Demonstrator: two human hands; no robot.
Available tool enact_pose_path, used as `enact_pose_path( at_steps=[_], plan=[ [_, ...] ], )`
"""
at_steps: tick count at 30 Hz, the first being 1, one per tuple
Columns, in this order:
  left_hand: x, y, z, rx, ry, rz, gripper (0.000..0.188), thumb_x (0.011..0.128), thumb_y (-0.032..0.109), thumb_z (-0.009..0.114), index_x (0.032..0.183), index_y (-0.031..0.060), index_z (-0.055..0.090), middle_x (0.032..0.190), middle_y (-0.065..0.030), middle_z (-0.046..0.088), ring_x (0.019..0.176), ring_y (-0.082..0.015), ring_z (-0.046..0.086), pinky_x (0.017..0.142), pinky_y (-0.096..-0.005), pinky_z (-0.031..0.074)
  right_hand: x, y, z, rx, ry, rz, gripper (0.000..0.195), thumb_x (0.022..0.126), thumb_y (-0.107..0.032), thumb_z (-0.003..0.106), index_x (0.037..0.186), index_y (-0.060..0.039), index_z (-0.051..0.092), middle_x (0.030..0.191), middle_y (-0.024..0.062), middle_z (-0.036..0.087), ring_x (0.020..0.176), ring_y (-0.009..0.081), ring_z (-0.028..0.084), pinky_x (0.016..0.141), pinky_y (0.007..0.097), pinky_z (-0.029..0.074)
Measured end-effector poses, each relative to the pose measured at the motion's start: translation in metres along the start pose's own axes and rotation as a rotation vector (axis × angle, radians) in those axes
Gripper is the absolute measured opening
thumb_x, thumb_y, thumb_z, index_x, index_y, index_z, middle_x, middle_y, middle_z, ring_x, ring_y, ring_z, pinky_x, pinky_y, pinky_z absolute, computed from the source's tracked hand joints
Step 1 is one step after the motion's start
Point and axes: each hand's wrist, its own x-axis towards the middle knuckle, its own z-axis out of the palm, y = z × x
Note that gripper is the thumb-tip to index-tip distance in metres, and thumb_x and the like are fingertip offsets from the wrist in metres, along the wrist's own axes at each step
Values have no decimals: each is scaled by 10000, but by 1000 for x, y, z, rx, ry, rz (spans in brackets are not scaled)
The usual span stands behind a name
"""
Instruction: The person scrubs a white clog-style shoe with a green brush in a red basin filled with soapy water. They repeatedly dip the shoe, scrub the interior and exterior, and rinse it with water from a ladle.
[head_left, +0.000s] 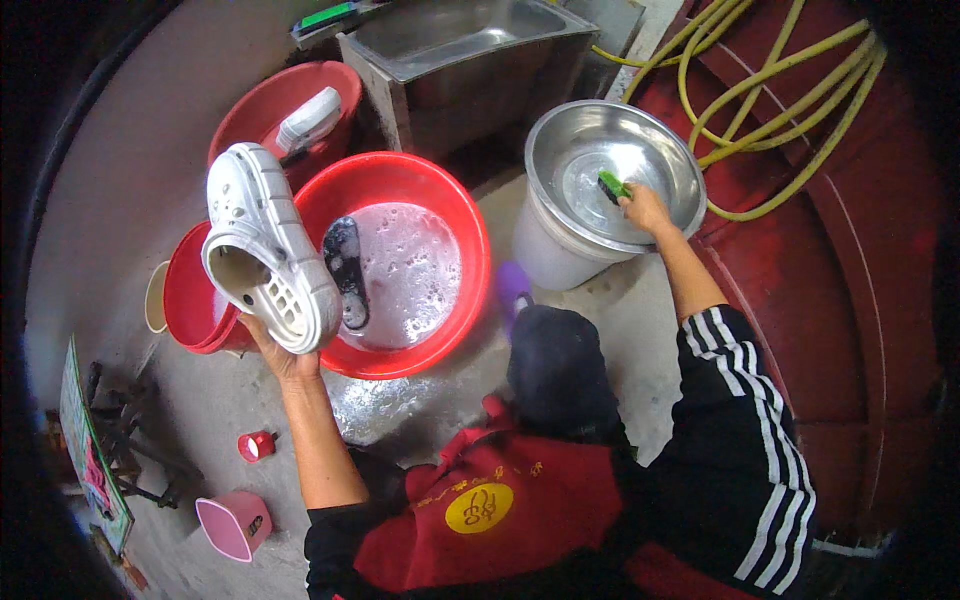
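My left hand (281, 356) grips a white foam clog (262, 240) by its heel end and holds it up, with the toe pointing away from me. Behind the clog stands a red plastic basin (466, 300) of sudsy water, where a dark shoe sole or insole (345, 262) lies partly covered in foam. Over a metal bowl (566, 142) on the right, my right hand (646, 208) holds a green scrubbing brush (613, 184) with dark bristles. Whether the brush touches the bowl's bottom, I cannot tell. The bowl rests on a pale bucket (551, 247).
A second white clog (309, 120) rests in a darker red tub (240, 112). A red bucket (184, 300) stands at the left. Beyond are a steel sink (450, 52) and a coiled yellow hose (795, 67). A pink bin (232, 525) and a small red cup (256, 447) are on the floor.
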Motion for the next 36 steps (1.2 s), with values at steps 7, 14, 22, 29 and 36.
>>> enact_pose_path(
  at_steps=[7,14,22,29,36],
  plan=[
    [-1,-3,-6,-111,12,-117,575,794,334,674,1234,28,466,1194,-140,554,1075,-275,554,941,-428,453,14,-11,33,-265,10,-102,325,871,-197,493,1174,-88,533,1051,222,594,966,378,575,811,476,450],
    [3,-17,18,138,6,-70,482,784,124,631,1214,17,441,1112,-122,578,987,-223,595,857,-383,501,-34,-78,-39,755,-265,161,432,892,-190,507,1315,-123,450,643,-29,460,422,29,332,338,191,272],
    [3,-23,21,441,111,84,392,756,-6,554,1142,-21,488,992,-114,611,851,-195,627,769,-345,527,-165,-285,-35,1096,-936,-291,459,881,-137,514,1324,-100,402,741,51,561,414,53,383,348,193,294],
    [-12,-45,33,1097,355,427,601,606,85,667,1153,-10,439,1033,-127,558,985,-242,552,874,-340,432,-143,-378,38,-335,199,-1077,408,787,-84,492,1188,-148,526,713,145,612,627,283,639,483,391,496],
    [-19,-28,24,1122,481,445,637,594,77,671,1174,-2,419,1027,-159,562,973,-275,566,843,-356,451,-180,-374,54,-373,214,-1150,518,755,-68,507,1264,-167,496,642,143,582,537,273,611,465,396,493]
  ],
)
